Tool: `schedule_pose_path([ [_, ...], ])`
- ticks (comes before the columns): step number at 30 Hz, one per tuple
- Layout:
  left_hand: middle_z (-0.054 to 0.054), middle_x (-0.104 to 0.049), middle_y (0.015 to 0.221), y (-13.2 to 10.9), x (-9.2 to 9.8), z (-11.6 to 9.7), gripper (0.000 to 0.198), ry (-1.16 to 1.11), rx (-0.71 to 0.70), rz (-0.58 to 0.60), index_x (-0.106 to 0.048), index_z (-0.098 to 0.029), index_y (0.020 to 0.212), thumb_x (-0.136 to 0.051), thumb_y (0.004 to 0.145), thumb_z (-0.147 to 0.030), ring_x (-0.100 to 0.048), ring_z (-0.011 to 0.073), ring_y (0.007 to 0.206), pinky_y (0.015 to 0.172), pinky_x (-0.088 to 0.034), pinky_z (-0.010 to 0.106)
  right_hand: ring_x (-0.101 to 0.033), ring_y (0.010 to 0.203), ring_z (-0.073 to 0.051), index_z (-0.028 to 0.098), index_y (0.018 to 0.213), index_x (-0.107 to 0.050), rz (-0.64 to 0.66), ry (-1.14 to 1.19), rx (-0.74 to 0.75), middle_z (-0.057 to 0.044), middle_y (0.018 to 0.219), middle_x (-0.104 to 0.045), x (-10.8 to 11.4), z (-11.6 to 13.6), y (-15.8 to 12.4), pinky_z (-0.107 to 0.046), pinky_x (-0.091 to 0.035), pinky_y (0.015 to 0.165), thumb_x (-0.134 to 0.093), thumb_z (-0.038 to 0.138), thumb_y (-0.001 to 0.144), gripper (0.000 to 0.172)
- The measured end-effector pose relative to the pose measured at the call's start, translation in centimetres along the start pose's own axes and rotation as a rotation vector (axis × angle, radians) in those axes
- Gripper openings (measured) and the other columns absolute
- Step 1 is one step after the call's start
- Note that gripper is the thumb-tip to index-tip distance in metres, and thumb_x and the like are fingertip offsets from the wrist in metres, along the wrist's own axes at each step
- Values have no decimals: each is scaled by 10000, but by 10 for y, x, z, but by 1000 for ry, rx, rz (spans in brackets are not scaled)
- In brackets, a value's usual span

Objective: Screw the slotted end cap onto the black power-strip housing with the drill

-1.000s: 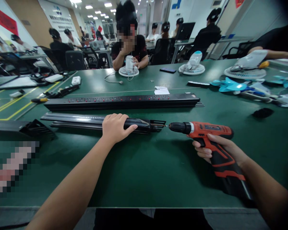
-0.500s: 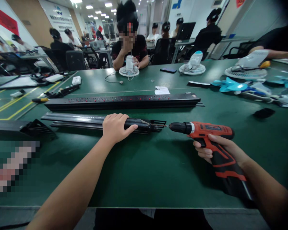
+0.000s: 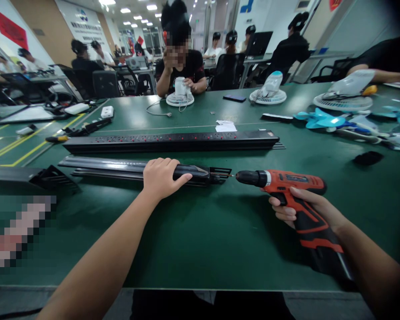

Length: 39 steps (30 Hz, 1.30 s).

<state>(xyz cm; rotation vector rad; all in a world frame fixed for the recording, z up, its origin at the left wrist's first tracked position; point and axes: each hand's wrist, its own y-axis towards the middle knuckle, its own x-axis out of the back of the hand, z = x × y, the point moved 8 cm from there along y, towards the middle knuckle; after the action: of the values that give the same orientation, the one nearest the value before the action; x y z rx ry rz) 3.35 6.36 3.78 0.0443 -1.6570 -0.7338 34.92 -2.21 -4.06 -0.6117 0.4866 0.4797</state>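
My left hand [image 3: 162, 178] is closed over a long black metal rail [image 3: 120, 169] lying across the green table [image 3: 203, 240], gripping it near its right end. My right hand [image 3: 303, 209] is wrapped round the handle of an orange and black cordless drill [image 3: 286, 186]. The drill lies level, its bit touching the bracket at the rail's right end [image 3: 220, 174]. A long black power strip [image 3: 170, 141] with red switches lies parallel just behind the rail.
A black bracket part [image 3: 43, 178] lies at the left. Small white fans [image 3: 180, 93] [image 3: 268, 91], blue plastic parts [image 3: 323, 120], a phone [image 3: 234, 98] and paper scraps [image 3: 225, 126] lie farther back. A person sits across the table; others work at desks behind.
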Motion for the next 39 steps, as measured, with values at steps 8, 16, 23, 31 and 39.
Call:
schedule_pose_path([
  [8, 96, -778, 976, 0, 0, 0, 632, -5, -4, -3, -758, -207, 1060, -446, 987, -752, -695, 333, 954, 908, -486, 480, -318, 480, -97, 171, 831, -560, 9, 27, -5, 33, 515, -412, -1, 0, -1, -220, -306, 416, -391, 502, 710, 391],
  [16, 100, -778, 972, 0, 0, -1, 646, -7, -6, 1, -763, -194, 1066, -446, 987, -752, -702, 340, 950, 898, -488, 488, -320, 477, -100, 186, 816, -564, -47, 44, -7, 34, 514, -425, 0, 0, -3, -221, -329, 409, -432, 499, 683, 365],
  [23, 97, -785, 992, 0, 0, 0, 649, -1, 5, 13, -758, -210, 1077, -427, 986, -761, -700, 337, 962, 901, -485, 482, -336, 477, -102, 188, 807, -560, -57, 44, -17, 37, 508, -416, 3, -2, -4, -214, -313, 389, -443, 503, 670, 362],
  [31, 94, -784, 994, 0, 0, 0, 629, -3, 4, 10, -754, -219, 1075, -435, 988, -755, -701, 331, 963, 902, -488, 475, -331, 477, -101, 194, 804, -552, -54, 29, -21, 45, 508, -402, 3, -2, -3, -220, -314, 396, -439, 516, 673, 366],
  [39, 102, -782, 987, 0, 1, 0, 619, -18, 6, 10, -760, -230, 1067, -442, 982, -753, -700, 341, 967, 913, -487, 489, -334, 480, -102, 191, 818, -544, -41, 28, -24, 44, 517, -397, 3, -2, -2, -223, -304, 394, -439, 519, 679, 372],
])
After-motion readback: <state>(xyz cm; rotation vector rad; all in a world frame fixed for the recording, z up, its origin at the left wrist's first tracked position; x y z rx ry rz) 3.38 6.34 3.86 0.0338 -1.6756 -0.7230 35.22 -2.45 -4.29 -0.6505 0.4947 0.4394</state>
